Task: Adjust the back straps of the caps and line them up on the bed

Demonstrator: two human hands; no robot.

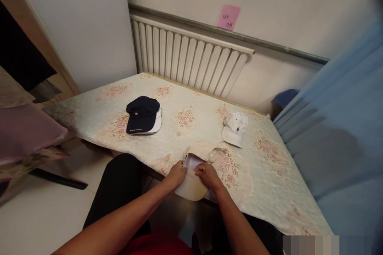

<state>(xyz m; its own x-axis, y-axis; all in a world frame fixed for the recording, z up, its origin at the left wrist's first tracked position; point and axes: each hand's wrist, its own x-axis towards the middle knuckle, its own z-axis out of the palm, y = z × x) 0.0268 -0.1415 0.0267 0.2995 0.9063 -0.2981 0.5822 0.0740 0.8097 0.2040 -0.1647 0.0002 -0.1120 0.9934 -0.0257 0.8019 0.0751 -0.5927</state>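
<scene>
A beige baseball cap (193, 188) lies upside down at the table's front edge, its brim toward me and its inside showing. My left hand (177, 175) grips the cap's left side where brim meets crown. The fingers of my right hand (208, 174) are pinched at the inner band on the right; whether fabric is between them is hard to see. The strap loop at the cap's back rests on the cloth. Farther right sits a white cap (235, 127) with a small dark logo. At the left a dark navy cap (143, 113) is stacked over a white one (158, 121).
A flowered cloth covers the table (191, 99). Behind it are a white radiator (188, 55) and a wall with a pink note (229, 16). A blue curtain (338, 127) hangs along the right side. Hanging or draped fabric (26, 131) is at the left.
</scene>
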